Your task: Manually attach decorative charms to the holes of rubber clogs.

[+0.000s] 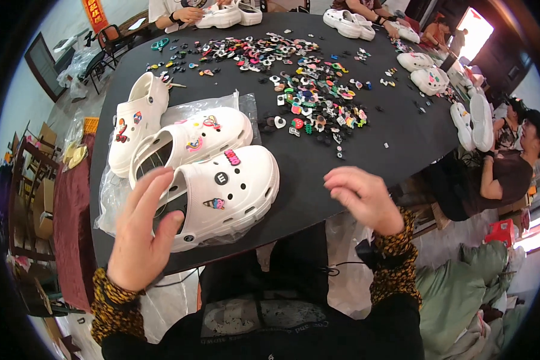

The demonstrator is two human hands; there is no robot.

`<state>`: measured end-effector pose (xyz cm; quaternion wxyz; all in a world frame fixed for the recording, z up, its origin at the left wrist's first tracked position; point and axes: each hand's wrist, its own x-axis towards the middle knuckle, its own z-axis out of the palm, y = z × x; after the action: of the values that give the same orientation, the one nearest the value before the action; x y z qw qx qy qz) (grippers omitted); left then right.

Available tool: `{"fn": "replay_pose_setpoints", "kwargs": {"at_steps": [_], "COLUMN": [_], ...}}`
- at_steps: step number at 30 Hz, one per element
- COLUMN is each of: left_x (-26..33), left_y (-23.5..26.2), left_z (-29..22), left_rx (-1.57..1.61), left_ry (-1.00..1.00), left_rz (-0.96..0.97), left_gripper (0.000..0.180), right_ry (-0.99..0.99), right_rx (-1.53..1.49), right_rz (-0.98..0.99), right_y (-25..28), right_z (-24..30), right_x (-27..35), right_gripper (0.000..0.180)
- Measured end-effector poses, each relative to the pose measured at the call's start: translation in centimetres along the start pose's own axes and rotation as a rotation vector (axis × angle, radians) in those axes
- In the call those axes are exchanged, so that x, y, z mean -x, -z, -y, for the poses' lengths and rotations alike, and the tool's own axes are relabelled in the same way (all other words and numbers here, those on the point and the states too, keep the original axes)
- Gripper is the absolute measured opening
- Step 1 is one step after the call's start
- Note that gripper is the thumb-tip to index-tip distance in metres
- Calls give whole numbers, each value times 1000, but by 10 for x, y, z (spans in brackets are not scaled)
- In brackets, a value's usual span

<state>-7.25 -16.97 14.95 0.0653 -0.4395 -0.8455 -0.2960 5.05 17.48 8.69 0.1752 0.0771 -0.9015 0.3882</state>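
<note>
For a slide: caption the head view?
Left hand on a white clog, right hand empty, above a black table strewn with charms.

Left hand (139, 231) is spread wide open, palm down, fingers fanned over the heel of the nearest white foam clog (225, 192), while the right hand (362, 197) hovers off to that clog's right, fingers loosely curled, gripping nothing.

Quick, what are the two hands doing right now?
Left hand: open, fingers spread over the nearest white clog, gripping nothing.
Right hand: open and empty, fingers loosely curled, above the black table edge.
</note>
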Motion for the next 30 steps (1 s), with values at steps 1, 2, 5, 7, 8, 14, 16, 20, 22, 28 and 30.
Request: {"fn": "replay_pose_setpoints", "kwargs": {"at_steps": [1,2,5,7,8,14,16,20,22,28,30], "left_x": [4,9,24,22,22,19,17,17,19,20,20], "left_y": [-4,-12,-39,-44,-44,-61,-62,-81,-86,-86,-85], "left_z": [-4,-3,10,6,3,-7,-10,-1,4,7,7], "left_rx": [160,164,446,471,476,289,317,-200,-257,-314,-282], "left_ry": [98,90,266,283,312,315,401,178,137,96,115], "left_rz": [8,10,-164,-203,-251,-221,-207,-289,-325,-371,-352], "left_gripper": [47,47,49,49,49,38,28,17,18,21,21], "right_ry": [-10,11,-65,-117,-115,-33,81,-77,-43,-87,-166], "right_rx": [-16,5,-31,-122,-125,-8,122,122,75,29,-145], "right_rz": [-48,-117,-235,-322,-322,-316,-259,-59,-32,42,97], "right_y": [10,18,37,46,47,42,28,-2,-20,-39,-40], "right_z": [0,-3,-4,2,5,-11,-35,-70,-85,-113,-112], "right_x": [-3,-8,-30,-47,-59,-121,-138,-157,-164,-166,-164], "right_gripper": [12,11,10,11,11,15,19,20,19,18,19]}}
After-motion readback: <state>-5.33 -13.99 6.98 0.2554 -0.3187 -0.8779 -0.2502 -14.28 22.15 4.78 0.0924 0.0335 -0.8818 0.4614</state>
